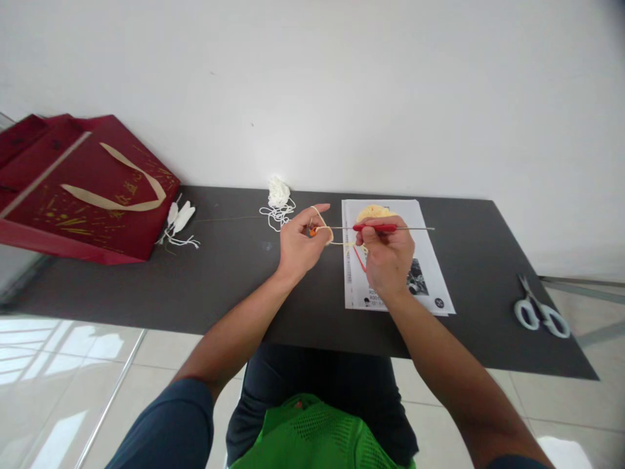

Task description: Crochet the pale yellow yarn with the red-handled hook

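Crochet in progress above the dark surface (219, 273): yarn (323, 223) is pinched in the closed left hand (300, 244); the hook (385, 228) is gripped by the right hand (388, 260). Steady yarn tension is judged necessary next.

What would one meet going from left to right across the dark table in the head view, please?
Red gift bag → white tassels → white yarn → left hand → right hand holding crochet hook → scissors.
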A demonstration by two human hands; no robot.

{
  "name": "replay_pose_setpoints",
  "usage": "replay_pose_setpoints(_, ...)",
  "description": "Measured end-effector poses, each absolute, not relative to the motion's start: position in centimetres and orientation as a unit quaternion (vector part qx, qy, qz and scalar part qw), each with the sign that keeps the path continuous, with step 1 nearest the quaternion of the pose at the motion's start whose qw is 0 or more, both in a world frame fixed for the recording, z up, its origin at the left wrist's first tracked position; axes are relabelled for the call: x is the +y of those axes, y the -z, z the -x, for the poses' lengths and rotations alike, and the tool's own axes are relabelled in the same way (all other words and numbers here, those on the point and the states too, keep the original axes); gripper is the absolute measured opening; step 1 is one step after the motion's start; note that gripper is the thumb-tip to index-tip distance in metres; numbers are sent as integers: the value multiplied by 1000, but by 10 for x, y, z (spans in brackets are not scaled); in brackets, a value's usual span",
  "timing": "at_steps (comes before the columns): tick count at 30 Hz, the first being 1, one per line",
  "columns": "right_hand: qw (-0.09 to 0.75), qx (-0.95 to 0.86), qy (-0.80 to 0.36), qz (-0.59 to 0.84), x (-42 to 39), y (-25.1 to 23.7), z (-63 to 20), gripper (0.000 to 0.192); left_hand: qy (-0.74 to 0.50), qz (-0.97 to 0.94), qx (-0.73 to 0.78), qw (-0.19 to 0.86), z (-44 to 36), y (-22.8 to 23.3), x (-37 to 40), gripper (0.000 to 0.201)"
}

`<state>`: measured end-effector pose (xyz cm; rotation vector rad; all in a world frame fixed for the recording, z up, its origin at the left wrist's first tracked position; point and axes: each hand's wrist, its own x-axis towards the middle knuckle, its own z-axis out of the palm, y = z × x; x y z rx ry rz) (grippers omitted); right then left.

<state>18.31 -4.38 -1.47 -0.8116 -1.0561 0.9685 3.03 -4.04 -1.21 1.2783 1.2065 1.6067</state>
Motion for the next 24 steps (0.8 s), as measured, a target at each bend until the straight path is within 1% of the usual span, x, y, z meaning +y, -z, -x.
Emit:
replay_pose_setpoints(3, 685, -434, -480, 335, -36, 15, -186, 17, -624, -477, 443, 432, -27, 13, -37, 43)
replay_pose_setpoints(6, 682, -419, -503, 327, -34, 13, -188, 17, -629, -453, 407, 484, -24, 14, -34, 43)
replay_pose_setpoints(10, 679, -408, -531, 301, -34, 10, -189, 16, -632, -425, 378, 526, -24, 14, -33, 43)
replay_pose_setpoints(12, 676, -391, -552, 292, -33, 11, -189, 18, -629, -415, 376, 539, -26, 13, -34, 38)
replay_pose_setpoints(17, 660, -346, -595, 302, -33, 19, -184, 20, -618, -405, 412, 533, -33, 11, -39, 19)
replay_pose_setpoints(24, 649, -334, -606, 315, -36, 22, -178, 15, -625, -413, 431, 503, -32, 14, -38, 15)
